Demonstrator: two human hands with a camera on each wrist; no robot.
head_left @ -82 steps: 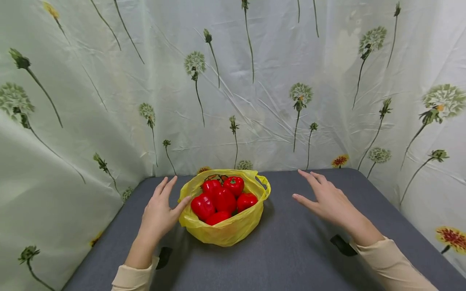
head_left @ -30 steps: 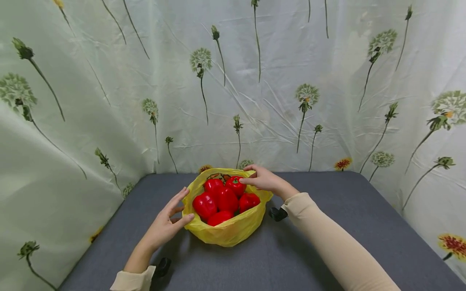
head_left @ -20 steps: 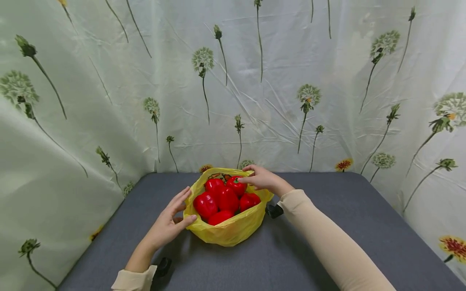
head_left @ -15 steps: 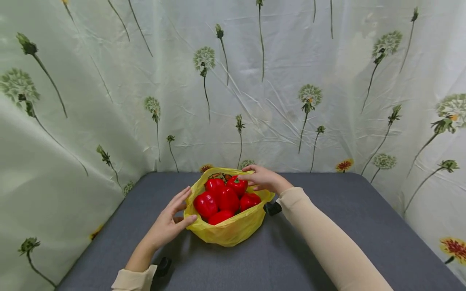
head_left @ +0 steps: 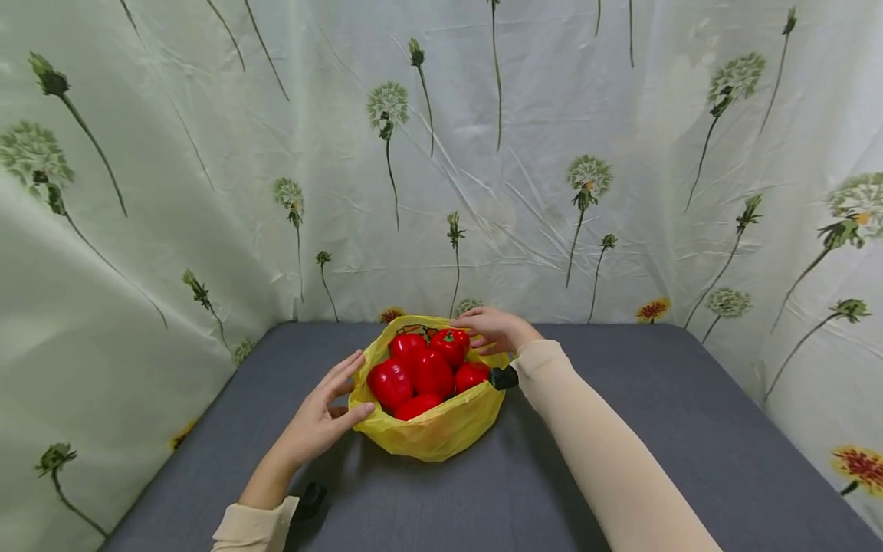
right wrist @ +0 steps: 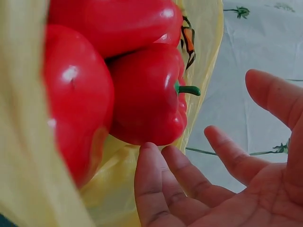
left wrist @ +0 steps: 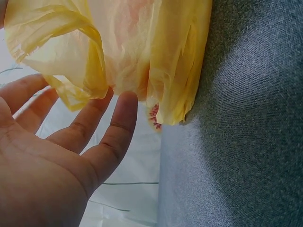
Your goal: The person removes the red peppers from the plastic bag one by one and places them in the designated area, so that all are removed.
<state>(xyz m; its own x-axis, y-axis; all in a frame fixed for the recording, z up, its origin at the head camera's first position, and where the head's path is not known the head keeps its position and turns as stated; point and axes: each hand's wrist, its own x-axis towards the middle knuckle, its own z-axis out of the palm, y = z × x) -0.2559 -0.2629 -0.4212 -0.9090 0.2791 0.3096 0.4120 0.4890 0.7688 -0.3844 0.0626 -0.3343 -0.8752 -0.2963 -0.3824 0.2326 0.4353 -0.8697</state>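
Observation:
A yellow plastic bag (head_left: 428, 441) stands with its mouth wide, holding several red bell peppers (head_left: 432, 373). At the bag's left side is my left hand (head_left: 317, 422), its thumb at the rim. The left wrist view has its fingers extended against the bag's loose handle (left wrist: 97, 56). My right hand (head_left: 502, 328) reaches over the bag's back right rim. In the right wrist view its fingertips (right wrist: 149, 153) lie right at the underside of a pepper with a green stem (right wrist: 147, 99), the thumb held apart; whether they touch is hard to tell.
A dark grey table (head_left: 621, 429) spreads on both sides of the bag and in front of it. Behind and at the sides hangs a pale curtain (head_left: 510, 192) printed with dandelions. Black wrist devices (head_left: 503, 377) sit under both wrists.
From the right of the table, my right hand has come to the bag's back right side. Lately its fingers slid off the pepper's top. My left hand moved slightly right, to the rim.

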